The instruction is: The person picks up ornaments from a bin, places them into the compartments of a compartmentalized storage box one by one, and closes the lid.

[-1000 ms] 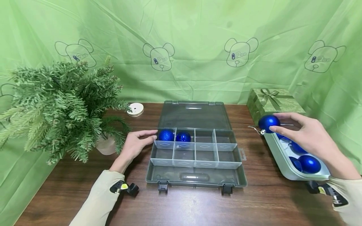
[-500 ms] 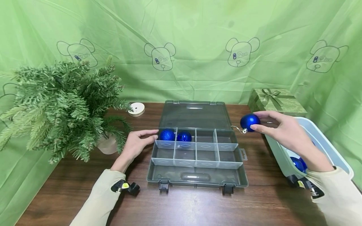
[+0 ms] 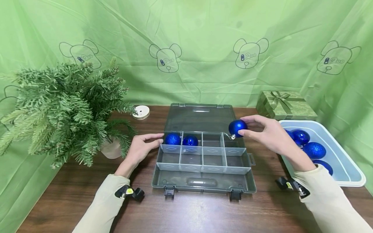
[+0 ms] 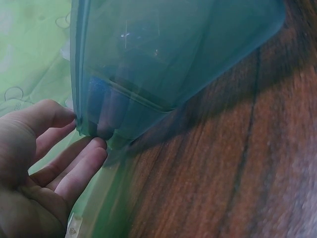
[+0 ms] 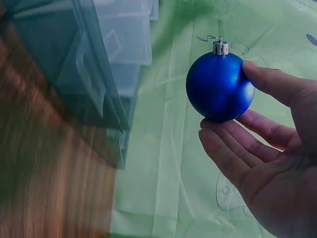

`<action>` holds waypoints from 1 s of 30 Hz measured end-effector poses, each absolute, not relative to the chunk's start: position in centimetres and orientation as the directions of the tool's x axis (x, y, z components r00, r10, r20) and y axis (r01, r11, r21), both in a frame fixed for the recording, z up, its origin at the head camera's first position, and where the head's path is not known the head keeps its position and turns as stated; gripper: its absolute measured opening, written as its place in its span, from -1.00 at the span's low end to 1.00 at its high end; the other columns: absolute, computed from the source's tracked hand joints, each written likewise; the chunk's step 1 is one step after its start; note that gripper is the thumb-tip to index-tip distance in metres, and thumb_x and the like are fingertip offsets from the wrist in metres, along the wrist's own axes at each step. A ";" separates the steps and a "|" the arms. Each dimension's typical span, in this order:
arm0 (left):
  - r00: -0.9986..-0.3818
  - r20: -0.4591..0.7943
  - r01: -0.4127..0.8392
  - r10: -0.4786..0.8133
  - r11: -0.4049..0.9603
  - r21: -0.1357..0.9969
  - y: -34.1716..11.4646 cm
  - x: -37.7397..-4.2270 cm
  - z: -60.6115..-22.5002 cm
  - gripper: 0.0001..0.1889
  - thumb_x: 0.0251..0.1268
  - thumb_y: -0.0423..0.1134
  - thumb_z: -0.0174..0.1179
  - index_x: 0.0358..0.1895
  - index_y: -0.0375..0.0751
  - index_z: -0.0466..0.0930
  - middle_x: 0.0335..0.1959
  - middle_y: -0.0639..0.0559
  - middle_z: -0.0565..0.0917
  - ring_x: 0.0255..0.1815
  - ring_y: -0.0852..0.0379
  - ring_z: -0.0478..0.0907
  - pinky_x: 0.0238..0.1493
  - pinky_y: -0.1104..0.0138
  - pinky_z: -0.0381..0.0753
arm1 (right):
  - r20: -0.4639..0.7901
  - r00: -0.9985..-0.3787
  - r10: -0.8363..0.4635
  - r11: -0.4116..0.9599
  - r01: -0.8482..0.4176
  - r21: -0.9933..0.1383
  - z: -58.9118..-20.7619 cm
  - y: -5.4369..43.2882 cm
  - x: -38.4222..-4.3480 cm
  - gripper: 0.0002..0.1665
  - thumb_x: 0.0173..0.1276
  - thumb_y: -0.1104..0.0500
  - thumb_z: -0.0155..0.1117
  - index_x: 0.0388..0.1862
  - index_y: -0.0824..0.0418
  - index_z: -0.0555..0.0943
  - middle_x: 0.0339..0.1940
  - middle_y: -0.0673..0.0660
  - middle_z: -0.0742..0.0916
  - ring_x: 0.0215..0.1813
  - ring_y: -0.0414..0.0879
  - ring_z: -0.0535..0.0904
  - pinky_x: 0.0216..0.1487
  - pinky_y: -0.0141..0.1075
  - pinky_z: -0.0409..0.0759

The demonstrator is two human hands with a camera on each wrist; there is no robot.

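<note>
Pinched between thumb and fingers of my right hand (image 3: pixel 262 134) is a matte blue Christmas ball (image 3: pixel 236 128). Its silver cap and string show in the right wrist view, where the ball (image 5: pixel 218 87) hangs upright. In the head view it overlaps the back right corner of a grey divided storage box (image 3: pixel 169 179). The fingertips of my left hand (image 3: pixel 138 149) rest at the box's left side, near its back corner; in the left wrist view they touch the wall. Two balls sit in the back row: a glittery one (image 3: pixel 173 139) far left, a shiny one (image 3: pixel 190 141) beside it.
The box's lid (image 3: pixel 201 118) lies opened backward. On the right, a pale blue tub (image 3: pixel 345 168) holds several blue balls, with a green gift box (image 3: pixel 287 105) behind it. A potted artificial fir (image 3: pixel 67 110) and a white ribbon spool (image 3: pixel 141 112) stand on the left.
My right hand has carried the matte ball leftward from above the tub to the box's back right corner, uncovering the balls in the tub. The left hand stays at the box's side.
</note>
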State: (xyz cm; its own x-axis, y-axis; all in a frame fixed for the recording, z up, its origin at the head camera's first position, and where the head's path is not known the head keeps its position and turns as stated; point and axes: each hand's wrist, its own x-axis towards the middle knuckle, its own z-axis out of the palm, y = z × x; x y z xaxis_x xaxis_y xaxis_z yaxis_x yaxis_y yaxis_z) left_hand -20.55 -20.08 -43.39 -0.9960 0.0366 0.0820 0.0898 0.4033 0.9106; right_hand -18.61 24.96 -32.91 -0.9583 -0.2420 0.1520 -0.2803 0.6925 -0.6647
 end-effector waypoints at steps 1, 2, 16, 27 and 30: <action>-0.996 0.081 0.088 0.036 0.404 0.911 -20.1 -20.6 -43.4 -0.67 0.31 -0.11 0.54 0.10 -0.06 0.86 0.08 -0.01 0.81 0.30 0.01 0.61 0.41 0.09 0.44 | 0.155 -0.956 -0.248 0.689 -0.286 -0.666 -33.1 24.7 -18.8 -0.33 0.42 -0.19 0.51 0.36 0.12 0.66 0.14 0.12 0.80 0.20 0.08 0.72 0.26 0.07 0.57; -0.996 0.080 0.087 0.035 0.404 0.911 -20.1 -20.6 -43.4 -0.67 0.30 -0.12 0.54 0.10 -0.06 0.86 0.08 -0.01 0.81 0.30 0.01 0.61 0.41 0.09 0.44 | 0.155 -0.955 -0.253 0.684 -0.290 -0.669 -33.3 24.4 -18.9 -0.34 0.42 -0.19 0.51 0.35 0.12 0.66 0.14 0.11 0.80 0.20 0.08 0.72 0.27 0.11 0.56; -0.996 0.079 0.087 0.036 0.389 0.917 -19.9 -20.6 -43.2 -0.67 0.29 -0.12 0.55 0.09 -0.07 0.86 0.06 0.00 0.81 0.28 0.01 0.62 0.40 0.10 0.45 | 0.098 -0.943 -0.318 0.654 -0.293 -0.697 -34.6 21.1 -19.9 -0.35 0.41 -0.16 0.54 0.34 0.13 0.67 0.10 0.11 0.81 0.15 0.04 0.74 0.18 0.08 0.66; -0.997 0.075 0.080 0.028 0.399 0.914 -19.9 -20.5 -43.2 -0.68 0.28 -0.13 0.55 0.08 -0.06 0.87 0.05 0.00 0.82 0.29 0.00 0.62 0.41 0.10 0.45 | 0.100 -0.932 -0.349 0.660 -0.320 -0.680 -35.6 20.0 -20.7 -0.41 0.40 -0.05 0.57 0.30 0.18 0.68 0.09 0.12 0.81 0.16 0.06 0.72 0.17 0.07 0.65; -0.997 0.074 0.078 0.026 0.398 0.914 -20.0 -20.5 -43.2 -0.68 0.28 -0.13 0.55 0.08 -0.06 0.87 0.05 -0.01 0.82 0.28 -0.01 0.63 0.40 0.09 0.45 | 0.097 -0.931 -0.353 0.663 -0.322 -0.676 -35.6 19.8 -20.8 -0.41 0.40 -0.06 0.57 0.29 0.18 0.69 0.08 0.13 0.81 0.15 0.06 0.73 0.17 0.07 0.65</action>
